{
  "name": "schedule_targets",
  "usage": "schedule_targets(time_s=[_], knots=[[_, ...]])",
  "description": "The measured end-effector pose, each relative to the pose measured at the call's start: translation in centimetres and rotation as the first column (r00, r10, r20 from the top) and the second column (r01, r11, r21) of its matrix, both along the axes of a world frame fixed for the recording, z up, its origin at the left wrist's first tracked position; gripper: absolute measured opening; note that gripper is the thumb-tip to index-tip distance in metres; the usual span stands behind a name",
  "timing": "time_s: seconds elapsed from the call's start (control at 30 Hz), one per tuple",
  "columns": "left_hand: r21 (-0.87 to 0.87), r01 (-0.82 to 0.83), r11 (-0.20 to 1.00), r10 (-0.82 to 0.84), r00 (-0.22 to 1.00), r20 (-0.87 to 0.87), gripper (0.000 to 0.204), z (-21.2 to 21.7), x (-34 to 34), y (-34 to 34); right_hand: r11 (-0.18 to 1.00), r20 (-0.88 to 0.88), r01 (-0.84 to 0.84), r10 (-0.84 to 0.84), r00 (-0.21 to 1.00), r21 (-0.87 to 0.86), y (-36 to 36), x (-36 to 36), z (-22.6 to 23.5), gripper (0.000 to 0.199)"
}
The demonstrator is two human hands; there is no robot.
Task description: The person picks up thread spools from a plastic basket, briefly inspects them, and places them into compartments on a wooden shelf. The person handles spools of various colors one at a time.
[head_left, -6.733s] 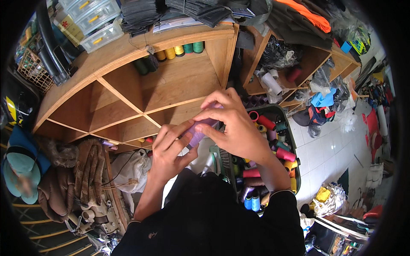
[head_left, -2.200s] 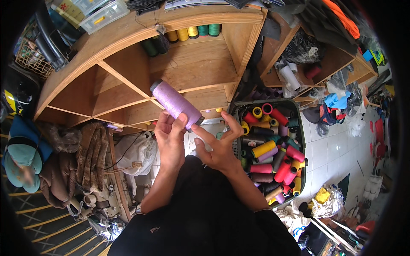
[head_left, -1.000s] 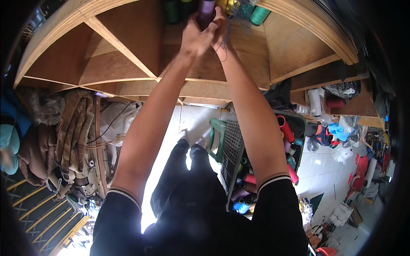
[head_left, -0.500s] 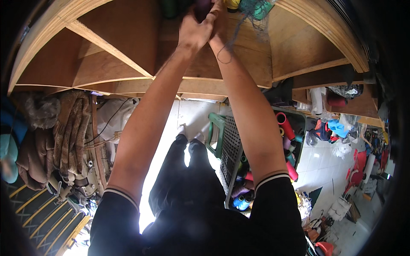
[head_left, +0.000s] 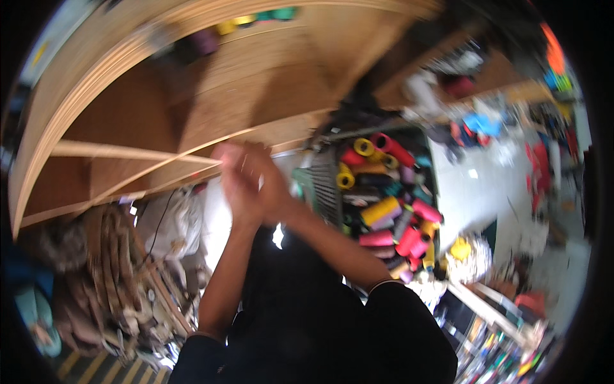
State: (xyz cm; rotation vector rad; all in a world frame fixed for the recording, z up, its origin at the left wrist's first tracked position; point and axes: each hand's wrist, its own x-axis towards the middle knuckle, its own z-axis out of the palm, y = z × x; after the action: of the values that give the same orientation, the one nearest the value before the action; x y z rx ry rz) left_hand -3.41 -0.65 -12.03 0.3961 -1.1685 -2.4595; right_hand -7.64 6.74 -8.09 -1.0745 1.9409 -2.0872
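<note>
My left hand [head_left: 238, 185] and my right hand [head_left: 267, 182] are close together, seemingly touching, in front of the lower edge of the wooden shelf [head_left: 243, 80]. Motion smears the fingers of both, and nothing held between them can be made out. On the shelf above stand several thread cones, among them a purple cone [head_left: 204, 41], a yellow cone [head_left: 226, 27] and a green cone [head_left: 283, 13]. To the right of my hands, a plastic crate [head_left: 325, 182] holds many thread cones, including a yellow cone [head_left: 380, 211] and a red cone [head_left: 401, 152].
A green plastic stool [head_left: 303, 185] is partly visible beside the crate. At left lie brown fabric bundles [head_left: 109, 249] and a white plastic bag [head_left: 179, 233]. Farther right, blue and red items [head_left: 480, 125] rest near the tiled floor [head_left: 467, 173].
My hands have come down from the shelf, drawn back toward my body. My view has swung right, showing more of the crate. The purple cone now stands on the shelf, away from my hands.
</note>
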Motion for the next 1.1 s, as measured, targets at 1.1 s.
schedule_targets(time_s=[1.1], knots=[[0.211, 0.696, 0.686, -0.146, -0.152, 0.978, 0.049, -20.7, 34.4, -17.0, -0.045, -0.27, 0.577, -0.912, 0.31, 0.816, 44.0, -6.4, -8.5, 0.034]])
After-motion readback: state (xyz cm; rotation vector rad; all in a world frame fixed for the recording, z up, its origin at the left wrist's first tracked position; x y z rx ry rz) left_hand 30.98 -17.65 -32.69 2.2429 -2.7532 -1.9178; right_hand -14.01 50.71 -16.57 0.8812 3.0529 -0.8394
